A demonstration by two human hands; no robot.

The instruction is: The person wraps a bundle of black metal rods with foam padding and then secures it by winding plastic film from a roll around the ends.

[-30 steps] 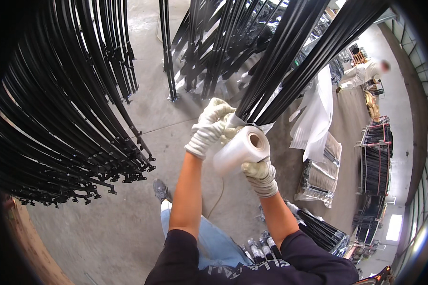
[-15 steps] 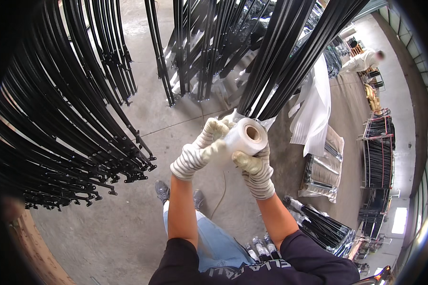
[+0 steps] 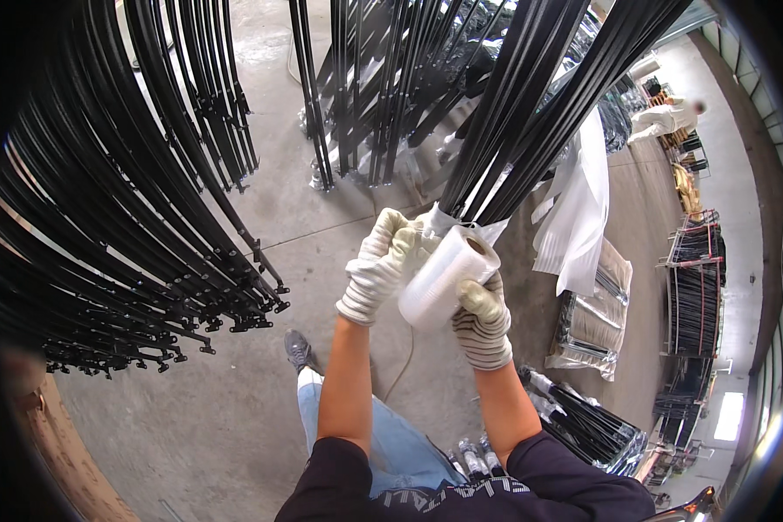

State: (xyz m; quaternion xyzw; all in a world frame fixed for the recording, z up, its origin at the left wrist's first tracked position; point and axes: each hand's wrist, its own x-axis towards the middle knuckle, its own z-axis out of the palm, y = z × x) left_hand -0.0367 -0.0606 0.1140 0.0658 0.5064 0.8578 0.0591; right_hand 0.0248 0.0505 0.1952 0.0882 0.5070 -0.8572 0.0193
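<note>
The cream-gloved right hand (image 3: 481, 320) grips a translucent white cylindrical roll of plastic film (image 3: 439, 283). The likewise gloved left hand (image 3: 378, 261) is curled just beside the lower end of a bundle of long black bars (image 3: 513, 96).

film roll (image 3: 433, 285): end now more edge-on | left grip (image 3: 376, 265): apparently lifted off roll

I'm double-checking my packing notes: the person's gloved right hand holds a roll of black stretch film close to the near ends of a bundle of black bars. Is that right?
Not quite: the head view shows that the roll of stretch film is clear and whitish, not black. The person's gloved right hand does hold it close to the near ends of a bundle of black bars.
</note>
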